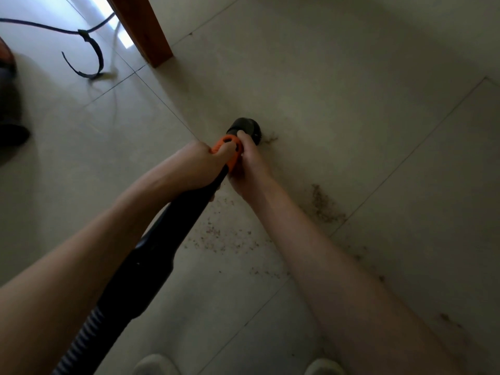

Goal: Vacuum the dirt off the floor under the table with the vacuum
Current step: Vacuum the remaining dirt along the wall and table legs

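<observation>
Orange plastic marks the collar [228,150] of the vacuum wand [173,228], and both hands meet there. The left hand [194,169] has a tight grip, fingers curled round the wand just behind the collar, thumb lying along the orange part. The right hand [247,163] grips the collar from the other side, its fingers wrapped under and its thumb laid on top, reaching onto the black nozzle [244,128]. Neither grip shows any gap; both are closed on the wand.

The nozzle points down and away, its mouth at the pale tiled floor [351,90], touching or just above a small tuft of dirt [270,138]. More dirt lies nearer the person: a dense brown streak [323,205] right of the right forearm and scattered crumbs [224,239] between the arms. A ribbed hose [89,336] runs from the wand toward the lower left corner.

A wooden table leg [146,28] stands on the floor beyond the nozzle, well apart from it. A black cord [89,50] with a loose strap lies left of the leg. Two light shoe tips [154,365] show at the bottom edge.
</observation>
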Action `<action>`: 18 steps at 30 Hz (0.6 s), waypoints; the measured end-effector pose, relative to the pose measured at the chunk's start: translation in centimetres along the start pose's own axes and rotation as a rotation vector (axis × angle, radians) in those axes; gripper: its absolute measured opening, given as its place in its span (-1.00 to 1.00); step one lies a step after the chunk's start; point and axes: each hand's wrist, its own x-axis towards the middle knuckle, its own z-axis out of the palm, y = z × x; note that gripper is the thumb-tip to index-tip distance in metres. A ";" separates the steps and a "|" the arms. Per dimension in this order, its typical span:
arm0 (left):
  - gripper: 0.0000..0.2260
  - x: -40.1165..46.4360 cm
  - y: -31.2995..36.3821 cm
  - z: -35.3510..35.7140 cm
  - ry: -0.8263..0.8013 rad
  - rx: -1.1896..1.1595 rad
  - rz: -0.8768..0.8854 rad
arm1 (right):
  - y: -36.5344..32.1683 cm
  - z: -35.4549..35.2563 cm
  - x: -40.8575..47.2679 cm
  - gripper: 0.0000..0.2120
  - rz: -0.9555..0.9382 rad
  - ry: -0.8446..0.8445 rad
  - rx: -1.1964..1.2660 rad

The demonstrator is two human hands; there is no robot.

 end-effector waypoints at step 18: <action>-0.50 -0.3 2.6 1.3 -0.009 0.067 0.097 | -2.1 -1.9 -0.6 -0.74 -0.124 0.016 -0.024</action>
